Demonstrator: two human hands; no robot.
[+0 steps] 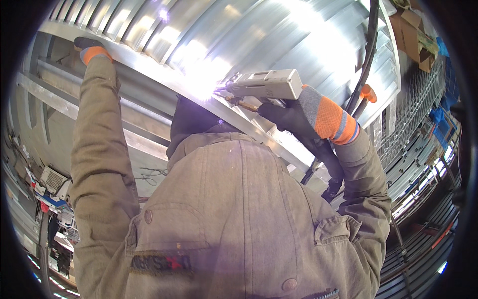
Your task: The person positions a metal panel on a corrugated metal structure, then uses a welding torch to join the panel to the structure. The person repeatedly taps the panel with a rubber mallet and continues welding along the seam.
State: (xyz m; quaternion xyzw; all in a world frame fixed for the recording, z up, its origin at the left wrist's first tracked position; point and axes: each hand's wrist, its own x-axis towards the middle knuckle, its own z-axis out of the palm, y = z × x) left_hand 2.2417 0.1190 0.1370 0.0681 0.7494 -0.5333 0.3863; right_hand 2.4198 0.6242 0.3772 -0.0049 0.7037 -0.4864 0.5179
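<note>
A: Right hand [303, 117], dark glove with grey-and-orange cuff. What does it hold?

B: A pale grey box-shaped welding gun [266, 83]; fingers wrapped tight around its rear grip. Nozzle points left, at a white glare [206, 84] on the slanted silver metal beam [149, 67] beneath the ribbed shiny metal wall [279, 35].

A: Left hand [89, 50]?

B: Raised high, far left, same glove, resting on that beam's upper end. Fingers' state cannot be told.

A: Cable?

B: A black hose [368, 47] hangs behind the right wrist.
</note>
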